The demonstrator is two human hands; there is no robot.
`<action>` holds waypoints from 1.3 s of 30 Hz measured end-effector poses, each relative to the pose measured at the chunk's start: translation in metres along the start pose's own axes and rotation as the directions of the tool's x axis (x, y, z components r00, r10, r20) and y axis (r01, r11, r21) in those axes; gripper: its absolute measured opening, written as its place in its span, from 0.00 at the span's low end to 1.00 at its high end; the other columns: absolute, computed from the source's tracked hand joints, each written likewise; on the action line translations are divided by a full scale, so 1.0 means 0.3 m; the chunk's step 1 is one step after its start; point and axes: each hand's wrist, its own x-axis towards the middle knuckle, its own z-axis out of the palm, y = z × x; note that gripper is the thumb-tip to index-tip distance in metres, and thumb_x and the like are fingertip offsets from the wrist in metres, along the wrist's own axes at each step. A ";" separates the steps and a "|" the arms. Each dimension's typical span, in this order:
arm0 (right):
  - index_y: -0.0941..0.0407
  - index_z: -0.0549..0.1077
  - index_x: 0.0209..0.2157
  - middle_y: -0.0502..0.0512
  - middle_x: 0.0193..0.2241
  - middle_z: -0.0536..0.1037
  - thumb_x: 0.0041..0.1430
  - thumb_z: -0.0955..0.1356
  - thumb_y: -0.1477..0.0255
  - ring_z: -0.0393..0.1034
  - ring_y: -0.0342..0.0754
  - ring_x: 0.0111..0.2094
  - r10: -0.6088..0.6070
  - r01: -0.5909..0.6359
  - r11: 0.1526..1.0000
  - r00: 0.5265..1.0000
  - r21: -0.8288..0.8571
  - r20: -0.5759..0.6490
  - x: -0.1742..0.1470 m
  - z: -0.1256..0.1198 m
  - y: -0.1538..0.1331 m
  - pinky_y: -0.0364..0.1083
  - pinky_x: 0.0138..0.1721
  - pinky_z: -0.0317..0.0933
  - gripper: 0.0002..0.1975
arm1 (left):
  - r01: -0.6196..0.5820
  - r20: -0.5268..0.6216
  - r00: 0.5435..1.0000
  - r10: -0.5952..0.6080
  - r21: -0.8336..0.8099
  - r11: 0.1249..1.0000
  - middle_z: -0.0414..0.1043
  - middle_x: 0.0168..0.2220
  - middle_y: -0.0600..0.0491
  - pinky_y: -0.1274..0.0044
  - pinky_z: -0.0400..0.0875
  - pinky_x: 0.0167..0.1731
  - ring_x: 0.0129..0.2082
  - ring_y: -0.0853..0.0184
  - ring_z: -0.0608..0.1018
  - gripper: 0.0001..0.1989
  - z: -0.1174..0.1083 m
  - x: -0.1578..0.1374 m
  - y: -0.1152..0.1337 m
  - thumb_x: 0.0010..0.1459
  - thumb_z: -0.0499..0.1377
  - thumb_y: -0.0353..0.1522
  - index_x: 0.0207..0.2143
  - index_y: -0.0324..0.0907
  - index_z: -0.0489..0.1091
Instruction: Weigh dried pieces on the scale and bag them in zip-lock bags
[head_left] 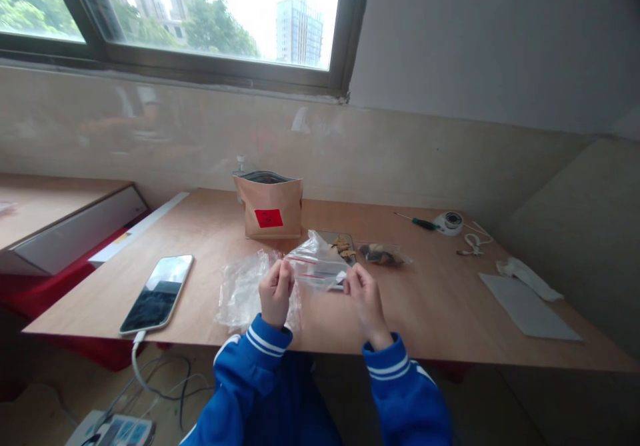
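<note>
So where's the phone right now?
In the head view the smartphone lies face up on the wooden table, on the person's left, beside the crumpled clear plastic bags near the left hand.

Wooden table (425,313) with phone (157,293), pouch (270,206)
</note>
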 end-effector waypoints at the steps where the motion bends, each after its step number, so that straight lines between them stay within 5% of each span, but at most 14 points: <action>1: 0.53 0.55 0.20 0.44 0.16 0.57 0.62 0.59 0.59 0.53 0.41 0.20 0.006 -0.006 1.000 1.000 0.020 0.006 0.012 -0.021 0.002 0.41 0.23 0.52 0.19 | -0.032 -0.005 0.999 0.032 0.035 0.999 0.51 0.13 0.61 0.81 0.50 0.14 0.13 0.76 0.55 0.22 -0.002 -0.002 0.009 0.58 0.51 0.45 0.17 0.42 0.55; 5: 0.54 0.61 0.24 0.48 0.23 0.65 0.62 0.59 0.59 0.62 0.44 0.27 -0.068 0.075 0.997 0.981 -0.031 0.184 0.054 -0.075 0.023 0.43 0.31 0.59 0.17 | -0.049 -0.011 0.999 0.051 0.147 0.988 0.51 0.12 0.60 0.80 0.51 0.16 0.14 0.75 0.57 0.22 0.010 -0.014 0.052 0.58 0.52 0.41 0.15 0.42 0.54; 9: 0.55 0.68 0.38 0.58 0.39 0.70 0.59 0.60 0.66 0.64 0.51 0.41 -0.258 0.245 0.895 0.966 -0.373 0.017 0.129 -0.107 0.108 0.50 0.43 0.60 0.10 | 0.079 -0.010 0.997 -0.078 0.186 0.979 0.53 0.12 0.60 0.81 0.54 0.17 0.14 0.74 0.60 0.20 0.042 0.008 0.090 0.58 0.51 0.42 0.16 0.42 0.56; 11: 0.56 0.68 0.41 0.61 0.43 0.70 0.56 0.61 0.71 0.62 0.55 0.46 -0.326 0.295 0.793 0.945 -0.533 0.039 0.175 -0.118 0.157 0.53 0.47 0.57 0.12 | 0.105 0.001 0.994 -0.107 0.223 0.969 0.55 0.12 0.60 0.80 0.55 0.18 0.14 0.73 0.62 0.21 0.057 0.025 0.102 0.58 0.51 0.42 0.16 0.42 0.57; 15: 0.56 0.69 0.42 0.60 0.43 0.72 0.54 0.62 0.74 0.63 0.56 0.44 -0.283 0.312 0.640 0.945 -0.702 0.163 0.233 -0.121 0.206 0.53 0.44 0.57 0.13 | 0.110 -0.041 0.994 -0.102 0.280 0.954 0.56 0.11 0.59 0.80 0.55 0.19 0.15 0.73 0.62 0.22 0.065 0.023 0.098 0.58 0.51 0.42 0.15 0.42 0.57; 20: 0.56 0.71 0.36 0.58 0.35 0.76 0.57 0.63 0.70 0.66 0.55 0.39 -0.235 0.259 0.568 0.961 -0.781 0.147 0.224 -0.112 0.188 0.51 0.40 0.56 0.07 | 0.183 -0.085 0.982 -0.168 0.237 0.954 0.55 0.12 0.59 0.80 0.55 0.18 0.15 0.72 0.61 0.22 0.050 -0.041 0.041 0.58 0.51 0.45 0.16 0.42 0.59; 24: 0.56 0.71 0.30 0.56 0.31 0.76 0.55 0.66 0.63 0.67 0.52 0.34 -0.218 0.175 0.709 0.976 -0.684 0.024 0.198 -0.128 0.112 0.50 0.37 0.58 0.10 | 0.217 -0.049 0.976 -0.212 0.237 0.947 0.55 0.13 0.60 0.80 0.56 0.19 0.16 0.72 0.62 0.21 0.046 -0.064 0.019 0.58 0.51 0.46 0.18 0.43 0.61; 27: 0.57 0.71 0.32 0.57 0.31 0.76 0.52 0.68 0.57 0.68 0.49 0.31 -0.160 0.094 0.932 0.973 -0.350 -0.164 0.187 -0.142 -0.013 0.47 0.33 0.61 0.16 | 0.205 -0.027 0.978 -0.205 0.258 0.944 0.55 0.13 0.60 0.80 0.56 0.20 0.17 0.72 0.62 0.21 0.046 -0.060 0.024 0.58 0.50 0.46 0.18 0.43 0.60; 30: 0.57 0.70 0.32 0.54 0.28 0.75 0.52 0.67 0.54 0.68 0.45 0.27 -0.095 0.076 0.994 0.958 -0.080 -0.271 0.174 -0.131 -0.161 0.44 0.28 0.62 0.19 | 0.194 -0.008 0.980 -0.198 0.245 0.950 0.55 0.14 0.59 0.80 0.56 0.21 0.17 0.72 0.62 0.22 0.049 -0.058 0.028 0.59 0.50 0.47 0.18 0.43 0.59; 36: 0.56 0.75 0.29 0.53 0.26 0.77 0.53 0.67 0.55 0.68 0.45 0.26 -0.059 0.087 0.971 0.990 -0.222 0.130 0.118 -0.042 -0.245 0.43 0.27 0.61 0.17 | 0.220 -0.047 0.975 -0.216 0.137 0.966 0.55 0.14 0.60 0.79 0.56 0.19 0.16 0.72 0.61 0.22 0.058 -0.068 0.010 0.59 0.48 0.48 0.20 0.43 0.61; 39: 0.56 0.75 0.30 0.54 0.28 0.77 0.59 0.62 0.57 0.69 0.47 0.29 -0.043 0.072 0.961 0.993 -0.269 0.112 0.123 -0.033 -0.176 0.45 0.31 0.63 0.19 | 0.225 -0.070 0.973 -0.218 0.101 0.969 0.55 0.14 0.59 0.79 0.56 0.19 0.17 0.72 0.61 0.22 0.051 -0.065 0.000 0.59 0.48 0.48 0.20 0.43 0.60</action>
